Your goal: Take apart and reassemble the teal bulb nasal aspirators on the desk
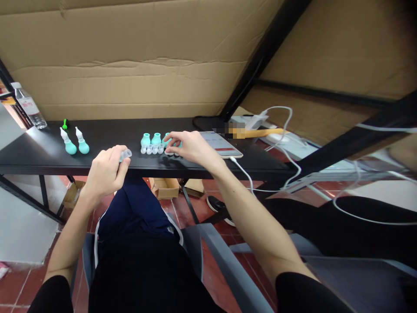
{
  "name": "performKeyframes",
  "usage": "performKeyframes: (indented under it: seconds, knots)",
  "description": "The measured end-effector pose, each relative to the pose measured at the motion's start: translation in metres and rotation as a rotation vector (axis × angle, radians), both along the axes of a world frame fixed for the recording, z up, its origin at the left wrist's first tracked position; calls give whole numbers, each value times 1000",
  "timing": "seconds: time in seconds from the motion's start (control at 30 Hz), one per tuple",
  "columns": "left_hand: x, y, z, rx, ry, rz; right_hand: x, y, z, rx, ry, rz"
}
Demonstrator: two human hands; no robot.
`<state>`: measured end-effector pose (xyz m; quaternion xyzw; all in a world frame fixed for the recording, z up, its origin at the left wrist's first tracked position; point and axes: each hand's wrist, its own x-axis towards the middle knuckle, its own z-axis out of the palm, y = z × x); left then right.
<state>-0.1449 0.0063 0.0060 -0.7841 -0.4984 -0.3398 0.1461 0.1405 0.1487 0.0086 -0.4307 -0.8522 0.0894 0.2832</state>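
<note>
My left hand [106,169] is closed around a translucent plastic nozzle piece [125,154], its hollow round end pointing right, just above the table's front edge. My right hand [190,145] hovers over the right part of a row of small translucent cup-shaped pieces [155,149], thumb and fingers bent and apart. Behind that row stand several teal rubber bulbs [145,139], open end up; my right hand partly covers those at the right. To the far left lie two teal bulbs fitted with clear pointed nozzles, a left one [71,148] and a right one [84,147].
A water bottle [30,106] stands at the table's left end, near a small green object [65,124]. Right of my hand, a tablet [223,145] lies with a white cable [241,167] plugged in. Cardboard [130,87] walls the back; another person's leg [293,213] is at right.
</note>
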Motion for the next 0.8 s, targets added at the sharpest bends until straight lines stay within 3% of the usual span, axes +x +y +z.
performKeyframes:
  seconds: [0.8]
  knots:
    - [1, -1, 3, -27, -19, 13, -4, 8, -5, -10, -40, -19]
